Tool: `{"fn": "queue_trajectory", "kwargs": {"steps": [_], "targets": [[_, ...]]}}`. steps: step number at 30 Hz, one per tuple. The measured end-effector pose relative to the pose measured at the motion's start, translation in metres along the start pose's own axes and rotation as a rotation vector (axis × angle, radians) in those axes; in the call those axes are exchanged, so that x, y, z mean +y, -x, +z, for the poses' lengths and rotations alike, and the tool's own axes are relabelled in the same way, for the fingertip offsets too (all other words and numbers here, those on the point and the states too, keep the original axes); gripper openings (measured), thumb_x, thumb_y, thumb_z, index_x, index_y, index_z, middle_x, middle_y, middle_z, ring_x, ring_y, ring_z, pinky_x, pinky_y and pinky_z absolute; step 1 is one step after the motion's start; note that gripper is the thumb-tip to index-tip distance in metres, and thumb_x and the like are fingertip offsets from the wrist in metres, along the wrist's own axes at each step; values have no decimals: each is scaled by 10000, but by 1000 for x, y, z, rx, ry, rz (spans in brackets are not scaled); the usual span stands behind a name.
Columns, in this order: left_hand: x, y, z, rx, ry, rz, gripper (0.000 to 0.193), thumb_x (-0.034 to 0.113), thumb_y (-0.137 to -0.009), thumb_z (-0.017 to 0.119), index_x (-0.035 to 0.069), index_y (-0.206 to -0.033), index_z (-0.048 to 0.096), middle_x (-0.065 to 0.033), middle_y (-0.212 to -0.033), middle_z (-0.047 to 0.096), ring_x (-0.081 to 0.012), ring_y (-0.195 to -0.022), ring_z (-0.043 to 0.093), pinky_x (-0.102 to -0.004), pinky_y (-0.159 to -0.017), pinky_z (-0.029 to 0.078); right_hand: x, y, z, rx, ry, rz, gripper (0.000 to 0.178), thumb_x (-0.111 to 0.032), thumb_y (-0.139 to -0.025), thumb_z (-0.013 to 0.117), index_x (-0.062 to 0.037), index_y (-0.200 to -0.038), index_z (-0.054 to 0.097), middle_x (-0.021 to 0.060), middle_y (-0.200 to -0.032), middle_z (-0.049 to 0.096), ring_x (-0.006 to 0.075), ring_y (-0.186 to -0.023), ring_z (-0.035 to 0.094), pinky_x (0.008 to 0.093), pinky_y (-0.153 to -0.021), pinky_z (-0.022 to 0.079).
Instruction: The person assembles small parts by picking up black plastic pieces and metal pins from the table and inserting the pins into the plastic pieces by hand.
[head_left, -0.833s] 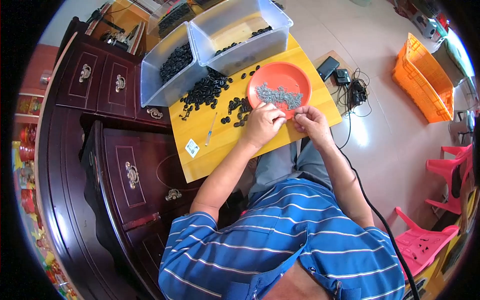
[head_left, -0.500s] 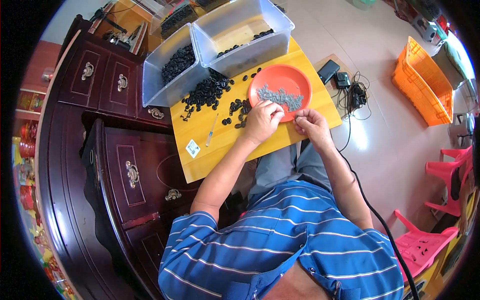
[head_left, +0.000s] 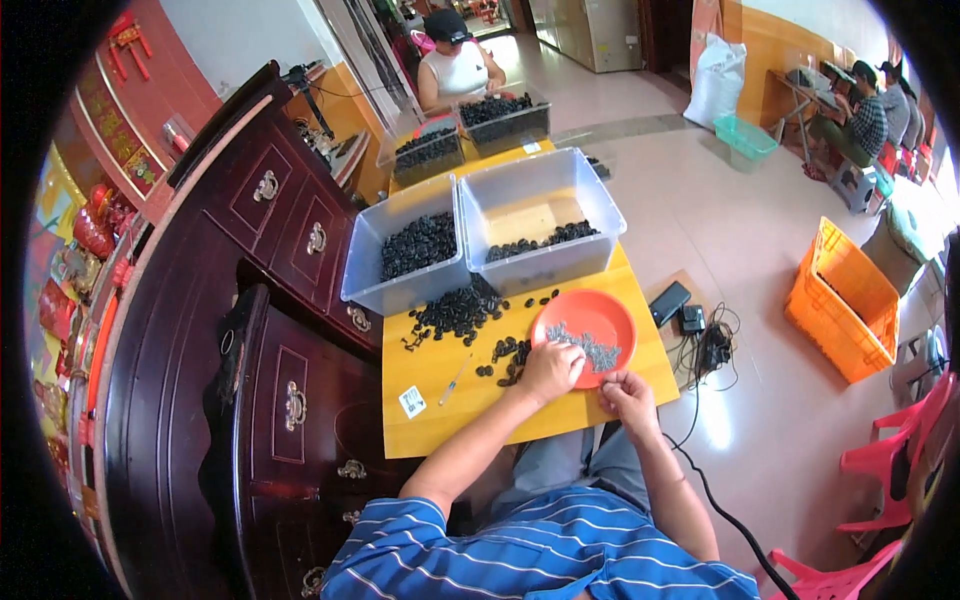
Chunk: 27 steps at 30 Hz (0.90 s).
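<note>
An orange-red round plate lies on the yellow wooden table, with a heap of small grey pieces in it. My left hand is over the plate's near left rim, fingertips bent together beside the grey pieces. Just beyond the near right rim, my right hand has its thumb and fingers pinched together. Anything in either pinch is too small to make out. Small black oval parts lie left of my left hand, and a larger pile of black parts sits further off.
Two clear plastic bins with black parts stand behind the plate. A thin pen-like tool and a white label lie at left. Dark wooden drawers flank the table. Cables and an orange crate are at right. Another person sits opposite.
The view has tilted up, so the table appears lower and the far room and other people come into sight. Both hands stay at the plate's near rim, fingers closed.
</note>
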<state>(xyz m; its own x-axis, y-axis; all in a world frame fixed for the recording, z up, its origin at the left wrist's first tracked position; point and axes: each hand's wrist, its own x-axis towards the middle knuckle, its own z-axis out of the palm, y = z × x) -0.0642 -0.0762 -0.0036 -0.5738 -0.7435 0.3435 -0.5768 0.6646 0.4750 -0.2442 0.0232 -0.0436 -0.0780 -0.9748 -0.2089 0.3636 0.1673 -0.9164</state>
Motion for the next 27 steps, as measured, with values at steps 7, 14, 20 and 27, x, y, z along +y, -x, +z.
{"fn": "queue_trajectory", "kwargs": {"steps": [7, 14, 20, 27], "targets": [[-3, -9, 5, 106, -42, 39, 77, 109, -835, 646, 58, -779, 629, -137, -763, 675, -345, -750, 667, -461, -710, 535, 0, -5, -1, -30, -109, -2, 114, -20, -954, 604, -1, -1065, 620, 14, -845, 647, 84, -679, 577, 217, -602, 443], [-4, -7, 9, 37, -24, -10, 81, 134, -844, 640, 65, -818, 672, -158, -809, 683, -363, -822, 669, -481, -756, 538, 3, -6, 2, 22, -35, 8, 53, -25, -945, 601, -21, -998, 602, 23, -792, 613, 93, -661, 560, 223, -603, 430], [2, -9, 4, 68, 4, 20, 58, 109, -844, 620, 54, -833, 635, -161, -817, 669, -369, -827, 662, -476, -743, 536, -1, -2, 3, 0, -9, -2, 51, -40, -944, 615, -39, -995, 613, 4, -797, 632, 77, -660, 560, 219, -614, 441], [2, -11, 7, 53, -17, 24, 59, 105, -859, 595, 47, -866, 601, -148, -830, 662, -363, -806, 664, -474, -732, 535, 5, -6, 2, 12, 25, -12, 70, -47, -941, 612, -41, -1011, 620, 0, -801, 636, 73, -661, 557, 215, -613, 441]]}}
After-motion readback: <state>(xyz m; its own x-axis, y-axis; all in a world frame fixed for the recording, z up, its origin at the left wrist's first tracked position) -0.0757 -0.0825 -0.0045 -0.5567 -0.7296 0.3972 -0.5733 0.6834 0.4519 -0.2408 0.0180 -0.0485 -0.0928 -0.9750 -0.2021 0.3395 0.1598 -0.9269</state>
